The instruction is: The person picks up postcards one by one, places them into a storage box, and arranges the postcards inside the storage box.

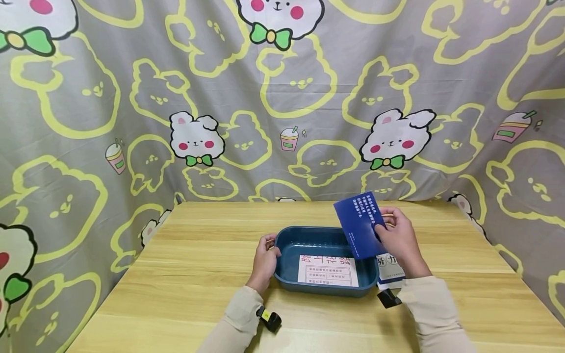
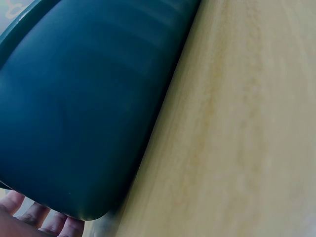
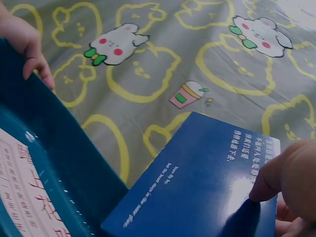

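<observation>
Right fingers pinch blue card by edge over tray; left fingers grip tray.

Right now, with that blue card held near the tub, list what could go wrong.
The blue card could slip, as the right hand pinches it at one edge. Its lower corner might catch the rim of the tub. Set inside, it could cover the white card lying there.

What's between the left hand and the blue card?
The tray's left part lies between the left hand and the blue card, as the head view shows.
</observation>
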Tool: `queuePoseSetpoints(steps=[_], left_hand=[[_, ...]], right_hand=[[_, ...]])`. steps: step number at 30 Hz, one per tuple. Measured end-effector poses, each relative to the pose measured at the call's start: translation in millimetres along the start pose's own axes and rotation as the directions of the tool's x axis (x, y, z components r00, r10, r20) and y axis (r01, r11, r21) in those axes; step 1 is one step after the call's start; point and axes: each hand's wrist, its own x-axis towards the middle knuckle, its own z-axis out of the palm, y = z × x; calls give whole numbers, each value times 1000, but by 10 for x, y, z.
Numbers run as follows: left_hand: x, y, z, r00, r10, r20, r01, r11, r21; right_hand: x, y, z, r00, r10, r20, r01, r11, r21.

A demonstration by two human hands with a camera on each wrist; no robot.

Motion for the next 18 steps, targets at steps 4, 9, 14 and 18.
queuePoseSetpoints(steps=[4, 9, 14, 18], left_hand=[[-2, -1, 0, 1000, -1, 1, 1, 1000, 0], [-1, -9, 1, 1000, 0, -3, 0, 1000, 1], [10, -22, 4, 1000, 5, -6, -5, 1000, -3], [11, -22, 8, 1000, 10, -4, -10, 1000, -5]], right_hand=[[-22, 14, 87, 998, -45, 45, 46, 999, -24], [-48, 49, 218, 989, -125, 74, 131, 988, -87], [-73, 91, 349, 964, -222, 145, 246, 954, -173], [-90, 152, 451, 925, -311, 219, 359, 905, -228]])
